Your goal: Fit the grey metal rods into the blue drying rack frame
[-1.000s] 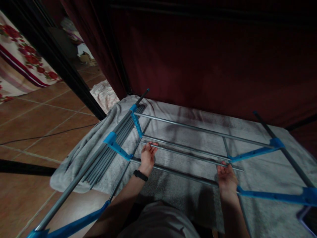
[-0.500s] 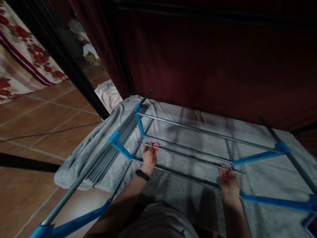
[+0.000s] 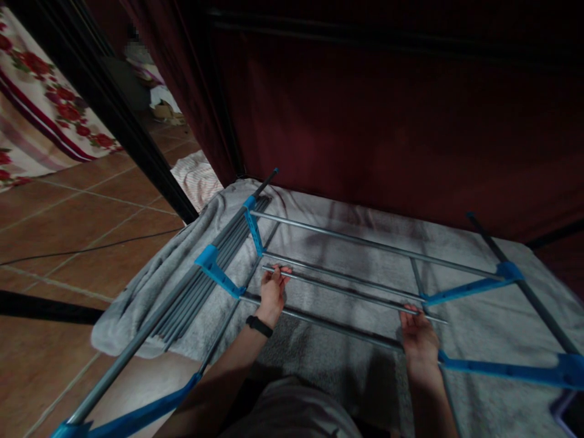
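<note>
A thin grey metal rod [image 3: 340, 290] runs crosswise between my two hands. My left hand [image 3: 273, 290], with a black band at the wrist, pinches it near its left end. My right hand [image 3: 416, 328] grips the same rod near its right end, which sticks out past the fingers. Around them stands a rack frame of grey tubes and blue plastic brackets. One crossbar [image 3: 319, 230] spans the far side and another [image 3: 337, 326] passes below my hands. A blue bracket [image 3: 219, 277] is left of my left hand; another blue bracket [image 3: 497, 368] is right of my right hand.
Several loose grey rods [image 3: 201, 286] lie bundled at the left on a grey blanket [image 3: 347, 210]. Dark red curtain [image 3: 365, 121] hangs behind. A black post [image 3: 137, 140] and tiled floor [image 3: 55, 219] with a cable are on the left. A dark phone-like object [image 3: 570, 413] sits at lower right.
The view has shifted slightly, so the rack appears a little further left. Both hands keep their hold on the rod, with almost no other movement.
</note>
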Demonstrator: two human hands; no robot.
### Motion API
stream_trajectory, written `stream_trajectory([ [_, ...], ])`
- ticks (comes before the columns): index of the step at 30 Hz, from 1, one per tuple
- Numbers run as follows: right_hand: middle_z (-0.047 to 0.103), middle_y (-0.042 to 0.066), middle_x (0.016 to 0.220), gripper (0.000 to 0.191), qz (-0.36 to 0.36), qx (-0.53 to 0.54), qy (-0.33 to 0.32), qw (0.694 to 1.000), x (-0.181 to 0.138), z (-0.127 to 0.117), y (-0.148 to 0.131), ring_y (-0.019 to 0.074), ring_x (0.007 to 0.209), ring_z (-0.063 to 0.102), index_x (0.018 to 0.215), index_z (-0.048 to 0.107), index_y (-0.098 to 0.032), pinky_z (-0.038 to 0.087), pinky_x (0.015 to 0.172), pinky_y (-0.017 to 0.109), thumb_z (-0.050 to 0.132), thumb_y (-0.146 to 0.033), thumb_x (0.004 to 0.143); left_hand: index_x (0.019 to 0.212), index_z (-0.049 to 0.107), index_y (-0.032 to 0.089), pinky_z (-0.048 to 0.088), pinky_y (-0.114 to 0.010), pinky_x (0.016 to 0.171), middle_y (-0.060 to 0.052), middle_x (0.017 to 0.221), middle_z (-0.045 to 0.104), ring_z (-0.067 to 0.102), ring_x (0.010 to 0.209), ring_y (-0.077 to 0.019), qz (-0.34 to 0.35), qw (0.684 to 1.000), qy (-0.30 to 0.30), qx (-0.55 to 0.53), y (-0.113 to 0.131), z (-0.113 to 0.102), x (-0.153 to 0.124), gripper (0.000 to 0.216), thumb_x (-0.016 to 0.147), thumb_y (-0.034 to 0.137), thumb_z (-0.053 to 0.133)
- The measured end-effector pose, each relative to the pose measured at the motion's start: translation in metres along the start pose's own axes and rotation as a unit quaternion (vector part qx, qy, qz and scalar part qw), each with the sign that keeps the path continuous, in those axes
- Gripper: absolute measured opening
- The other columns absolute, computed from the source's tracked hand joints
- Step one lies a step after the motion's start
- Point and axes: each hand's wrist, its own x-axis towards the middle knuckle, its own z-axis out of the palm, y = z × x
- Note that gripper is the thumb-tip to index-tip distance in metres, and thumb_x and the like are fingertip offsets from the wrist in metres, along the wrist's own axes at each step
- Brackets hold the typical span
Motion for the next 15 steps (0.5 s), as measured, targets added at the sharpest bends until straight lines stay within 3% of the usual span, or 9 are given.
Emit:
stream_trajectory([
  [5, 0.076, -0.003, 0.082, 0.015, 0.038, 0.012, 0.024, 0.999, -0.012, 0.016, -0.007, 0.0124, 0.076, 0.073, 0.079, 0.068, -0.025, 0.063, 0.077, 0.027, 0.08, -0.019, 0.072, 0.09, 0.064, 0.018, 0.057, -0.026, 0.074, -0.004, 0.083, 0.075, 0.074, 0.076, -0.0147, -0.006, 1.0, -0.001, 0.001, 0.002, 0.003, -0.002, 0.008, 0.09, 0.015, 0.071],
  [10, 0.075, -0.005, 0.081, 0.02, 0.025, -0.008, -0.012, 1.0, -0.025, 0.031, -0.009, 0.0112, 0.077, 0.073, 0.081, 0.066, -0.025, 0.062, 0.082, 0.028, 0.085, -0.028, 0.075, 0.086, 0.064, 0.018, 0.058, -0.026, 0.074, -0.005, 0.082, 0.075, 0.074, 0.075, -0.0148, -0.015, 1.0, -0.004, 0.017, 0.004, 0.008, -0.004, 0.009, 0.093, 0.012, 0.066],
  [15, 0.074, -0.005, 0.08, 0.031, 0.017, -0.023, -0.028, 0.999, -0.036, 0.043, -0.009, 0.0125, 0.076, 0.073, 0.075, 0.061, -0.024, 0.062, 0.08, 0.028, 0.091, -0.032, 0.07, 0.085, 0.066, 0.018, 0.058, -0.026, 0.077, -0.005, 0.083, 0.075, 0.074, 0.079, -0.0147, -0.028, 0.999, -0.002, 0.035, 0.009, 0.01, -0.003, 0.014, 0.094, 0.01, 0.059],
])
